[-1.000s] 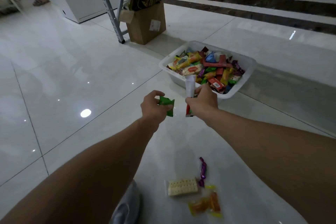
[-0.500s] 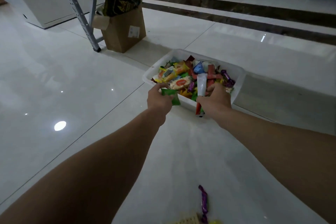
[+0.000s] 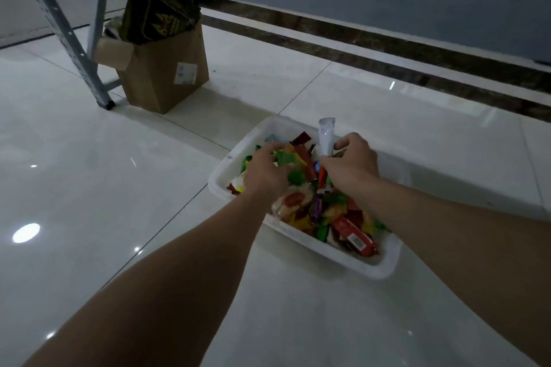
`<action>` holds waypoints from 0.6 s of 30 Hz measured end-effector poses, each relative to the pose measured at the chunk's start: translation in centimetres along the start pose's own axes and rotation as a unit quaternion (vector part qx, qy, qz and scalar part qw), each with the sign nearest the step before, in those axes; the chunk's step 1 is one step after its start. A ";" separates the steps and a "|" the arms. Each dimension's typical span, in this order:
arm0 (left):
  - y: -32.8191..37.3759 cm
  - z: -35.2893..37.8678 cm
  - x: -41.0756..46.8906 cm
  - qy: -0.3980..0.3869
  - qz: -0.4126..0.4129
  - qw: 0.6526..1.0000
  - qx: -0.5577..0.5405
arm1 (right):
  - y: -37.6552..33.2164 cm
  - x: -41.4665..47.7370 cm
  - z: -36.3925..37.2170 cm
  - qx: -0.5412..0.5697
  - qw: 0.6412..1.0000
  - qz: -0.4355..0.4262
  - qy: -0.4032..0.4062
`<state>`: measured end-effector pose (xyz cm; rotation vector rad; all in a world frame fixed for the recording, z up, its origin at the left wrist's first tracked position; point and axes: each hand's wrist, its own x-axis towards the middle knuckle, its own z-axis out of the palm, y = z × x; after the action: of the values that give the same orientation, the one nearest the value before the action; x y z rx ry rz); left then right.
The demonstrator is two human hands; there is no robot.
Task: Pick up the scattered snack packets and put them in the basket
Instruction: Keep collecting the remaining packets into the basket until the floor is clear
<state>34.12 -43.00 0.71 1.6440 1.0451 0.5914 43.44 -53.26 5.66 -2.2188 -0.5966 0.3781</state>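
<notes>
A white plastic basket [image 3: 351, 259] stands on the tiled floor, heaped with several colourful snack packets [image 3: 351, 235]. Both my hands are over the basket. My left hand [image 3: 267, 173] holds a small green packet [image 3: 284, 156] just above the pile. My right hand [image 3: 351, 165] grips a long white stick packet [image 3: 326, 140] with a red lower end, held upright over the middle of the basket.
A brown cardboard box [image 3: 167, 74] with a dark bag in it stands at the back left, beside a grey metal shelf leg [image 3: 74, 45]. A grey shelf board [image 3: 357, 3] overhangs the back. Glossy white tiles surround the basket.
Both hands have moved forward from in front of the basket to over it, still holding their packets. The view has shifted forward, so the packets lying on the floor are out of sight.
</notes>
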 end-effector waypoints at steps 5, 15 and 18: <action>-2.2 -0.8 2.7 -0.011 0.076 0.992 0.104 | -1.2 3.5 2.0 -0.034 0.999 -0.015 -0.015; -3.0 -2.4 2.1 -0.030 0.102 0.986 0.126 | -1.1 4.5 4.0 -0.087 0.996 -0.038 -0.005; -2.4 -2.9 0.7 -0.028 0.098 0.986 0.135 | -0.7 3.2 2.6 -0.102 0.993 -0.056 -0.013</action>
<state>31.33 -40.81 -0.65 2.0069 0.9607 0.5443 44.73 -49.52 4.29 -2.3647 -0.8016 0.2996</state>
